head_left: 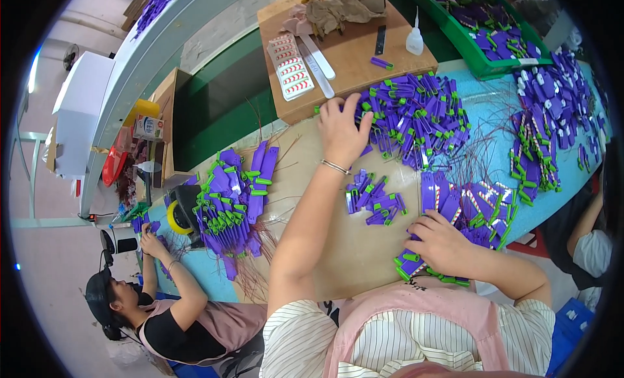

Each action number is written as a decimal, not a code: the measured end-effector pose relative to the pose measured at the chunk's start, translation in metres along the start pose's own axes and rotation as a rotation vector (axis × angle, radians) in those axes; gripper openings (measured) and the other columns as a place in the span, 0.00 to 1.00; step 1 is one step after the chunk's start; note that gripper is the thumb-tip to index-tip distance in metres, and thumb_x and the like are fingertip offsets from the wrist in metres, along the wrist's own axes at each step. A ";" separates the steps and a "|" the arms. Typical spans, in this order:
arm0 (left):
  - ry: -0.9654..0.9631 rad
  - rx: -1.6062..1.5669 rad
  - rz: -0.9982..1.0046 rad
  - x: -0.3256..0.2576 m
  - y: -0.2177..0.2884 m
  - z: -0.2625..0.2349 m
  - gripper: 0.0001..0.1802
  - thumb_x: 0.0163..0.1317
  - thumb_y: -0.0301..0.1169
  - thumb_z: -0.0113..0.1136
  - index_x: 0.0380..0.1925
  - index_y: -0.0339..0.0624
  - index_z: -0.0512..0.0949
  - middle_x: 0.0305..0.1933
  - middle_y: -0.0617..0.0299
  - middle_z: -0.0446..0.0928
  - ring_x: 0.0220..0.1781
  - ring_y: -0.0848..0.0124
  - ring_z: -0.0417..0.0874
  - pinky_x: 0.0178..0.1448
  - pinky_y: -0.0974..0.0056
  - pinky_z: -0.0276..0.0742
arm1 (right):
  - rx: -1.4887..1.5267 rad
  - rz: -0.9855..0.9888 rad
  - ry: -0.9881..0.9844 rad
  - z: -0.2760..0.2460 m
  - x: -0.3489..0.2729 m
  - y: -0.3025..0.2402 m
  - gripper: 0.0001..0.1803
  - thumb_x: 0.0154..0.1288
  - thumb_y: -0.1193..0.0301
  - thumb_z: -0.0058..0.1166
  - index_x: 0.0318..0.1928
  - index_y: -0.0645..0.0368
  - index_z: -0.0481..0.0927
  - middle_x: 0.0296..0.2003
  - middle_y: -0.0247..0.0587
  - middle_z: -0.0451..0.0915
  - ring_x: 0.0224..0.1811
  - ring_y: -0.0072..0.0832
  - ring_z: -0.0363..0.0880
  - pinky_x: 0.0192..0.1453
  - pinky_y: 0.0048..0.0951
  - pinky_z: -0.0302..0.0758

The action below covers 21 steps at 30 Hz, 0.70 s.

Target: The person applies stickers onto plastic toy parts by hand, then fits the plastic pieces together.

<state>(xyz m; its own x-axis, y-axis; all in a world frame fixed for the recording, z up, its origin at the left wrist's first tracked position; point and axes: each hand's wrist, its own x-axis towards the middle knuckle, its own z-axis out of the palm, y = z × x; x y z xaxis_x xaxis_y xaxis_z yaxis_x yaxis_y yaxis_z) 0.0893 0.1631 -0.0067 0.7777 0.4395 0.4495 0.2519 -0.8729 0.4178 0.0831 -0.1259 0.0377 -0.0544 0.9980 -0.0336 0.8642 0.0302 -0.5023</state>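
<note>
The left hand (343, 134) has its fingers bent and slightly spread at the near-left edge of a large heap of purple-and-green pieces (422, 115); whether it pinches one, I cannot tell. The right hand (443, 247) curls loosely over a lower pile of purple pieces with striped strips (482, 212), its hold hidden beneath the fingers. A small cluster (376, 199) lies between the hands. Just beyond the left hand, a wooden box (357, 69) blocks the way, bearing a sticker sheet (290, 67), flat white sticks (317, 56) and a white squeeze bottle (415, 41). Thin dark-red wires (478, 158) straggle near the heap's right side. Left of the forearm sits another pile (227, 199), beside a black-and-yellow tool (185, 212); a co-worker (195, 319) works beyond. A green tray (497, 68) stands upper right.
</note>
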 end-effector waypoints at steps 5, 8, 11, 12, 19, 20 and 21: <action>-0.212 -0.098 0.081 -0.021 0.013 -0.012 0.19 0.53 0.37 0.61 0.46 0.49 0.76 0.48 0.57 0.72 0.55 0.58 0.69 0.58 0.52 0.62 | 0.156 0.011 0.075 -0.019 0.001 0.000 0.18 0.47 0.74 0.58 0.43 0.57 0.80 0.44 0.45 0.75 0.50 0.42 0.72 0.63 0.45 0.63; -0.272 -0.141 0.128 -0.049 0.020 -0.033 0.19 0.54 0.37 0.62 0.46 0.47 0.75 0.48 0.56 0.72 0.54 0.58 0.70 0.58 0.53 0.62 | 0.255 0.018 0.414 -0.039 0.005 -0.002 0.18 0.47 0.75 0.61 0.43 0.56 0.82 0.36 0.41 0.75 0.38 0.37 0.74 0.40 0.38 0.69; -0.330 -0.250 0.191 -0.066 0.027 -0.052 0.15 0.56 0.35 0.60 0.44 0.45 0.76 0.48 0.56 0.73 0.54 0.57 0.72 0.60 0.53 0.62 | 0.412 0.179 0.522 -0.057 -0.007 -0.003 0.12 0.51 0.74 0.59 0.39 0.61 0.83 0.23 0.37 0.74 0.25 0.31 0.74 0.31 0.30 0.69; -0.334 -0.249 0.190 -0.065 0.028 -0.057 0.15 0.56 0.35 0.60 0.44 0.45 0.76 0.48 0.56 0.73 0.54 0.57 0.72 0.60 0.53 0.62 | 0.543 0.251 0.553 -0.059 -0.011 -0.003 0.11 0.54 0.73 0.58 0.39 0.63 0.83 0.24 0.36 0.75 0.26 0.29 0.75 0.31 0.29 0.71; -0.157 -0.294 0.082 -0.018 0.011 -0.028 0.11 0.59 0.25 0.55 0.43 0.37 0.76 0.47 0.51 0.77 0.51 0.53 0.75 0.56 0.56 0.69 | 1.634 0.496 0.767 -0.041 -0.018 -0.006 0.13 0.61 0.73 0.59 0.39 0.59 0.66 0.30 0.43 0.78 0.26 0.24 0.77 0.29 0.24 0.76; -0.094 -0.255 0.149 -0.009 0.011 -0.019 0.12 0.58 0.25 0.55 0.44 0.37 0.76 0.48 0.52 0.76 0.52 0.53 0.74 0.56 0.56 0.70 | 1.637 0.488 0.710 -0.037 -0.017 -0.006 0.13 0.60 0.75 0.58 0.37 0.58 0.65 0.33 0.48 0.80 0.27 0.27 0.79 0.32 0.27 0.77; -0.031 -0.216 0.215 -0.002 0.011 -0.012 0.14 0.57 0.25 0.56 0.44 0.38 0.75 0.49 0.52 0.74 0.52 0.53 0.74 0.55 0.57 0.70 | 1.655 0.498 0.675 -0.031 -0.016 -0.009 0.12 0.60 0.76 0.58 0.37 0.58 0.65 0.35 0.50 0.80 0.28 0.28 0.80 0.34 0.29 0.78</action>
<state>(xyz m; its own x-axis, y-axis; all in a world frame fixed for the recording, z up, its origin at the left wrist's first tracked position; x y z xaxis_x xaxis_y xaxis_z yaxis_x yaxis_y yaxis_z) 0.0841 0.1549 0.0067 0.8177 0.2401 0.5231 -0.0458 -0.8788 0.4750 0.0922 -0.1406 0.0697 0.5629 0.7592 -0.3266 -0.5959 0.0989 -0.7970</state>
